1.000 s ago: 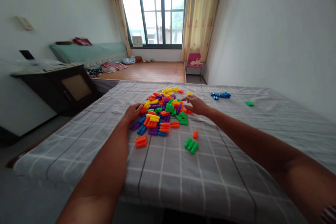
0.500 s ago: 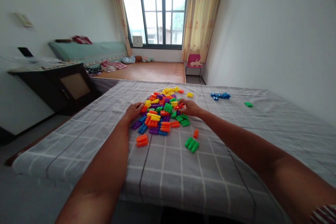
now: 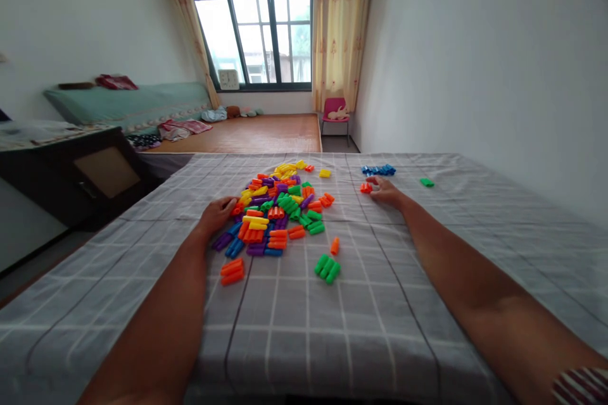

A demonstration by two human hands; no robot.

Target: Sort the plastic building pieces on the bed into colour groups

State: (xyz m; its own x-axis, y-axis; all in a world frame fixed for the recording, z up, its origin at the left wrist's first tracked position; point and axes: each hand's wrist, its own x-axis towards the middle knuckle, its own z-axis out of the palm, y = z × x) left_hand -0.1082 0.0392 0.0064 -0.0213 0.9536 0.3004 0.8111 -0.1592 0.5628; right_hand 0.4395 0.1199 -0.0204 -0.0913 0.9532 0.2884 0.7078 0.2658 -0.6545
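Note:
A pile of orange, yellow, green, purple and blue plastic pieces (image 3: 275,205) lies on the grey checked cloth (image 3: 361,304). My left hand (image 3: 219,214) rests at the pile's left edge, its fingers curled against orange pieces; whether it grips one is hidden. Out to the right of the pile, my right hand (image 3: 384,191) holds an orange piece (image 3: 365,188) at its fingertips, low over the cloth. Just beyond it sits a row of blue pieces (image 3: 379,170).
A green piece (image 3: 427,183) lies farther right. Nearer me are a green block (image 3: 327,268), a single orange piece (image 3: 335,246) and an orange block (image 3: 232,271). A dark cabinet (image 3: 95,171) stands at the left, a white wall at the right.
My right hand has moved right, away from the pile, with an orange piece at its fingers. The left hand stays by the pile. The whole view has turned a little to the right.

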